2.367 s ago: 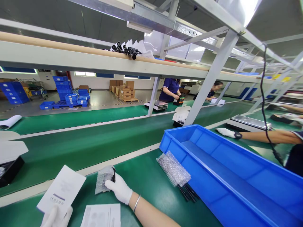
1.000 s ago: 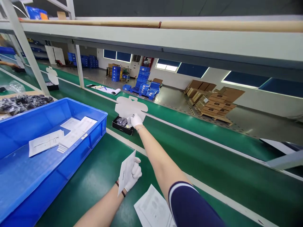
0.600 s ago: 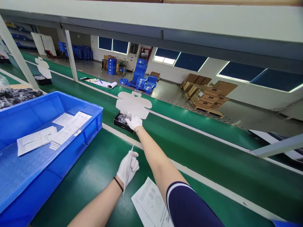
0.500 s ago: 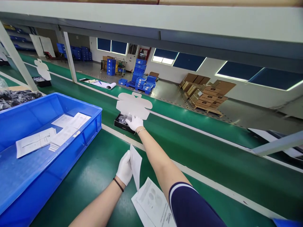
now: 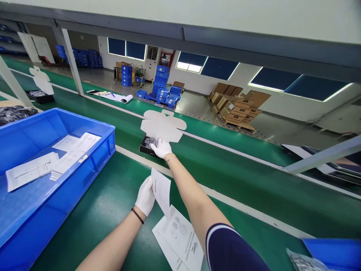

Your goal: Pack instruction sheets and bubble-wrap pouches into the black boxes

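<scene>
Box [image 5: 149,151] sits open on the green belt [image 5: 225,177], its white lid [image 5: 163,126] raised behind it, and a clear-wrapped dark item [image 5: 150,141] lies inside. Your right hand [image 5: 162,148] reaches over the box's right end, fingertips at the wrapping; you cannot tell from this angle whether they pinch it. Your left hand [image 5: 145,197], nearer you, pinches a leaflet [image 5: 161,190] by its left edge, holding it tilted. Below it, overlapping printed papers [image 5: 182,241] lie on the table [image 5: 118,188]; whether the leaflet's lower corner touches them is unclear. To your left, the blue bin [image 5: 70,192] holds loose papers in two groups, one with several edges fanned out. Farther left on the belt, a second box [image 5: 43,99] stands open, with wrapped contents too small to identify. At lower right, a clear bag [image 5: 304,261] lies just beside another blue container [image 5: 335,250]
</scene>
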Action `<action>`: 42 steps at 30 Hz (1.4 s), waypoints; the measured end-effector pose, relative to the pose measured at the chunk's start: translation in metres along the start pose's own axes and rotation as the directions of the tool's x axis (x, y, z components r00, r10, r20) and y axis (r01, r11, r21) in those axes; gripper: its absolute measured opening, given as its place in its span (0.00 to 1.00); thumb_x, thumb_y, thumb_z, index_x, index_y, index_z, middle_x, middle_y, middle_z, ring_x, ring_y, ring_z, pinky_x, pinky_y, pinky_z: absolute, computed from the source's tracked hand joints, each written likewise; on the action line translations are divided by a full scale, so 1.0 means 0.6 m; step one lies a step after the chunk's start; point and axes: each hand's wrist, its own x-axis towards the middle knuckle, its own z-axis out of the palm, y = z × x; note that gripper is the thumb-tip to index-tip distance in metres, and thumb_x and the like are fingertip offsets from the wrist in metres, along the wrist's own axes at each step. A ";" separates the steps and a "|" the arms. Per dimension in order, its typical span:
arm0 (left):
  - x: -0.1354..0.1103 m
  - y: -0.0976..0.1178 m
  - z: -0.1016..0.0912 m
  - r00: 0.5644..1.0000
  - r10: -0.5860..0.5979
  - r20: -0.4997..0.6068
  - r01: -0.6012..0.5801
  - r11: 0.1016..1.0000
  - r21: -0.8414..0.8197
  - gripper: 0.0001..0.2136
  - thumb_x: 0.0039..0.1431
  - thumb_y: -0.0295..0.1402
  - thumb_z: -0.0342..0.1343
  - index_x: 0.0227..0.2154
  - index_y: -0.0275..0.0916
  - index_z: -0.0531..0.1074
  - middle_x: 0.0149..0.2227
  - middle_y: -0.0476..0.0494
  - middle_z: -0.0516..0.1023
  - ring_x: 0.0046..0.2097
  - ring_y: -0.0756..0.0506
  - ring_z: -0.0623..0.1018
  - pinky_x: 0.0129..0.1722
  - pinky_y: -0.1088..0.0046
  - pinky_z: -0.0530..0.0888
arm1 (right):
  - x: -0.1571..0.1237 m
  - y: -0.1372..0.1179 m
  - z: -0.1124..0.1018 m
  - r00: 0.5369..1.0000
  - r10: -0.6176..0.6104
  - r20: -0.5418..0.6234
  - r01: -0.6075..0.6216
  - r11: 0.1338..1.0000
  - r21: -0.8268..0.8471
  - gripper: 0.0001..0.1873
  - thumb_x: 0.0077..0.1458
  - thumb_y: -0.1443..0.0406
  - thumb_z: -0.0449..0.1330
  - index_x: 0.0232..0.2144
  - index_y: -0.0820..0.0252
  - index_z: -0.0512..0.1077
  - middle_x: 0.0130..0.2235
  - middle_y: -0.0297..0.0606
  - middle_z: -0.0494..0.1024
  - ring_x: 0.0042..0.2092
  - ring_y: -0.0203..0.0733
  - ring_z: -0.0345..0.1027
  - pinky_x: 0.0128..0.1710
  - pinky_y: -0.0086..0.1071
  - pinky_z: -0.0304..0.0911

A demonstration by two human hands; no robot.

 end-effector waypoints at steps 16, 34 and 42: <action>-0.004 0.025 -0.001 0.903 0.417 -0.098 -0.293 0.768 0.570 0.10 0.56 0.33 0.62 0.41 0.40 0.75 0.47 0.38 0.79 0.51 0.39 0.77 0.53 0.63 0.72 | -0.167 0.088 -0.137 0.865 -0.441 0.240 0.425 0.898 0.118 0.14 0.61 0.61 0.58 0.47 0.50 0.79 0.45 0.33 0.81 0.45 0.47 0.73 0.47 0.34 0.66; -0.007 0.018 -0.006 0.951 0.308 -0.038 -0.240 0.806 0.541 0.21 0.57 0.39 0.62 0.52 0.36 0.70 0.44 0.36 0.80 0.41 0.42 0.81 0.45 0.62 0.76 | -0.054 0.190 -0.107 0.985 0.138 -0.108 -0.145 0.988 -0.058 0.23 0.66 0.66 0.46 0.60 0.60 0.69 0.57 0.47 0.74 0.55 0.51 0.69 0.53 0.37 0.62; -0.008 0.028 -0.009 0.966 0.260 0.003 -0.222 0.822 0.525 0.23 0.55 0.43 0.63 0.50 0.35 0.71 0.42 0.35 0.81 0.40 0.42 0.81 0.44 0.62 0.76 | -0.088 0.184 -0.152 0.970 0.145 -0.194 -0.163 0.983 -0.083 0.24 0.63 0.66 0.51 0.60 0.64 0.67 0.59 0.53 0.71 0.59 0.59 0.62 0.58 0.44 0.56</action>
